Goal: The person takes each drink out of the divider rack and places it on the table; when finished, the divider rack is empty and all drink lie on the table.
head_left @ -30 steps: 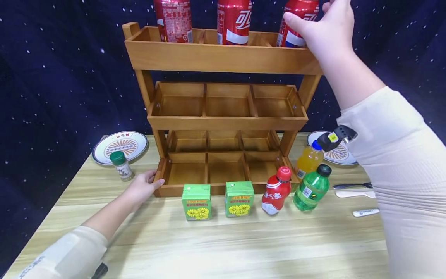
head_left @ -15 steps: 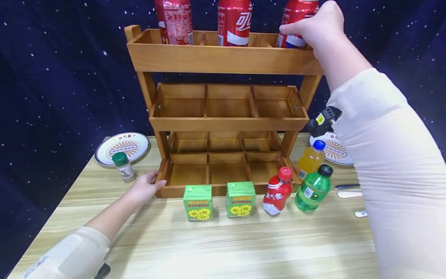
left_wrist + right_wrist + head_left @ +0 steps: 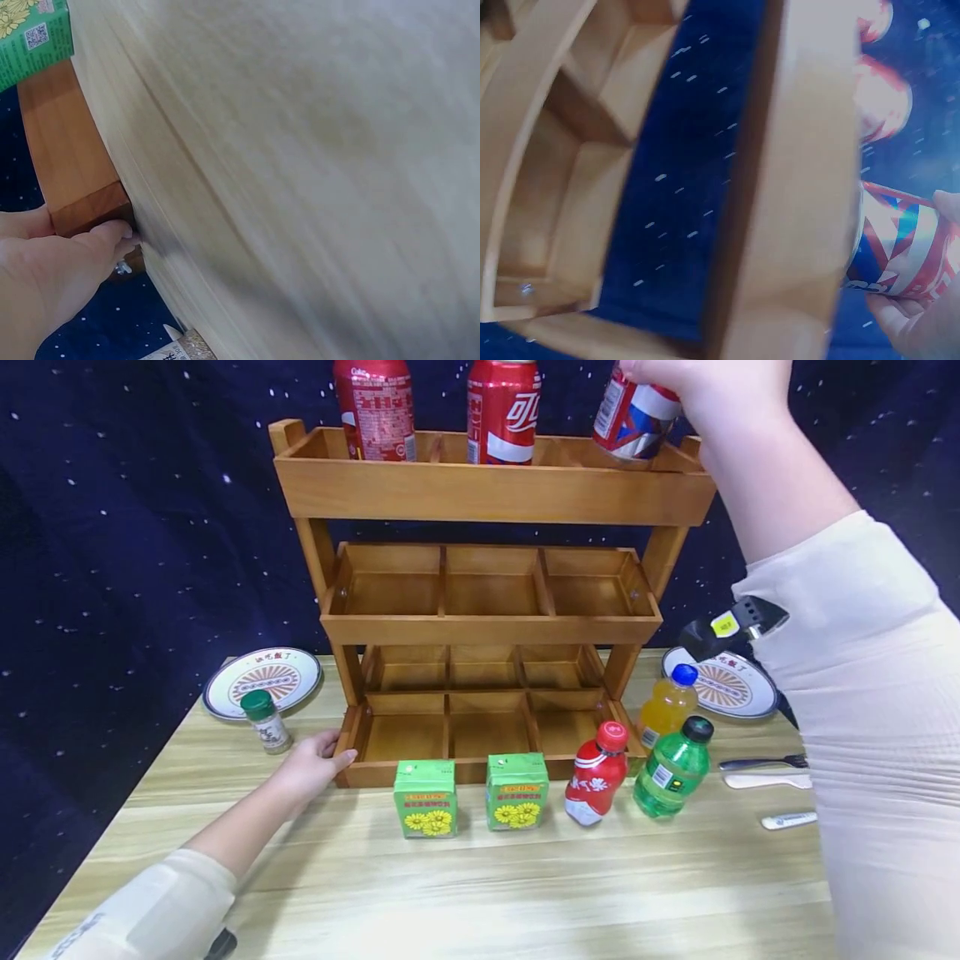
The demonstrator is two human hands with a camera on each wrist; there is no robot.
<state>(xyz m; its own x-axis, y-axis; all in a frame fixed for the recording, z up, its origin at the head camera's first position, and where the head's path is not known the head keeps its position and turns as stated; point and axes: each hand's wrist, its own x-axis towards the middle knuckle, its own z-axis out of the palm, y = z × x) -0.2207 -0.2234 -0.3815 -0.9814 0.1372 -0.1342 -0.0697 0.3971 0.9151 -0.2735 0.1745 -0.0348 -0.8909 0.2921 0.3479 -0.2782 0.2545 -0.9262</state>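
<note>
At the right end of the top tier, my right hand (image 3: 723,385) grips a red soda can (image 3: 636,418), which is tilted and raised so its base shows above the front board. The right wrist view shows the can (image 3: 900,240) between thumb and fingers. My left hand (image 3: 311,767) pinches the lower left corner of the wooden rack (image 3: 487,493); in the left wrist view its thumb and fingers (image 3: 112,234) lie on both sides of that corner. Two more red cans, one on the left (image 3: 377,410) and one in the middle (image 3: 502,414), stand upright in the top tier.
Before the rack stand two green drink cartons (image 3: 426,800) (image 3: 517,793), a red bottle (image 3: 597,774), a green bottle (image 3: 672,768) and an orange drink bottle (image 3: 667,706). A shaker (image 3: 266,722) and plate (image 3: 262,681) sit left; another plate (image 3: 723,685) and cutlery (image 3: 765,781) lie right.
My right hand has lifted the right-hand can out of its upright stand and tilted it. My left hand stays on the rack's corner.
</note>
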